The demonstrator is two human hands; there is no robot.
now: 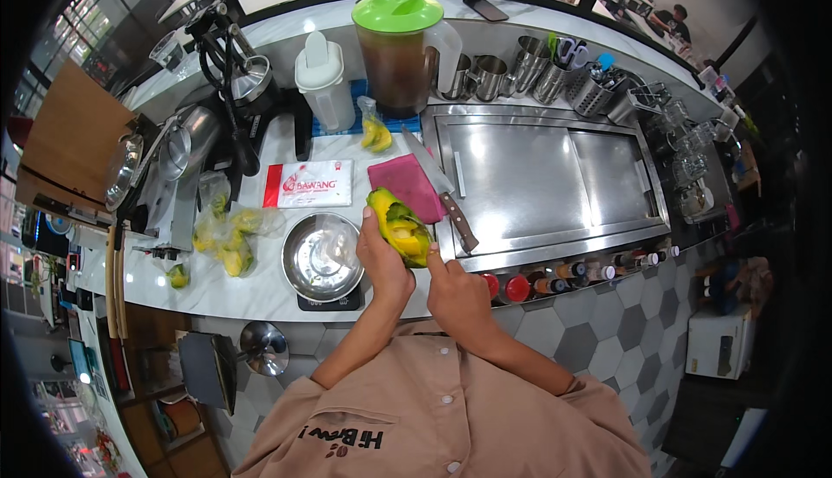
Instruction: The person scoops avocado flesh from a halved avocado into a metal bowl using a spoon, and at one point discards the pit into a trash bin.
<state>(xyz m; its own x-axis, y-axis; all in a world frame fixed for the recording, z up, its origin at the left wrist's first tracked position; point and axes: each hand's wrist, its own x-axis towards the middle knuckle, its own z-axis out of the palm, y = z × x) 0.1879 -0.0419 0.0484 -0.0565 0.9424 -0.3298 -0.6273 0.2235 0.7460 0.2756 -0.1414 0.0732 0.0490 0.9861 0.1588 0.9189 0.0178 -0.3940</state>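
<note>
My left hand (382, 258) holds an avocado (398, 228) with green skin and yellow flesh, cut open and partly hollowed. My right hand (460, 296) is at its right side, index finger against the rim; the other fingers are curled, and whether they hold a tool is hidden. Below and left of the fruit, a steel bowl (312, 283) with a clear plastic bag (337, 241) in it sits on a digital scale (329, 303). A kitchen knife (434, 172) with a wooden handle lies partly on a folded pink cloth (400, 182).
Plastic bags of yellow-green avocado pieces (227, 234) and a small green piece (177, 276) lie left. Beyond are a printed plastic packet (309, 183), a lidded pitcher (398, 55) and a white jug (323, 81). A steel sliding-lid counter unit (520, 185) spans the right; red-capped jars (517, 288) line its near edge.
</note>
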